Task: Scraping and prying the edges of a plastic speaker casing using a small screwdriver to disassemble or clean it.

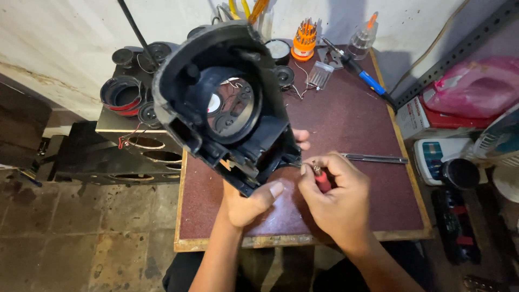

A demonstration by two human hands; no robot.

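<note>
— Our left hand (250,201) is closed around the lower edge of the black plastic housing (219,103), thumb pressed on the near side and fingertips showing behind it. We hold it tilted up off the table (351,130), its round opening facing us.

— And our right hand (338,197) is curled tight around a small red-handled screwdriver (321,178), pinched between thumb and fingers, the tip pointing left into the housing's lower corner.

— So both hands are closed, each with its own thing. The housing sits above the left part of the maroon tabletop, just in front of us.

— Behind it, to the left, we see a dark speaker box (135,141) with round cut-outs, and loose speaker parts with a red-ringed one (121,96) on top.

— At the table's far edge stands an orange holder of screwdriver bits (304,39), a clear bottle with an orange tip (364,34), and a blue-handled soldering iron (363,75).

— A thin metal tool (376,158) lies on the table just right of our right hand.
</note>
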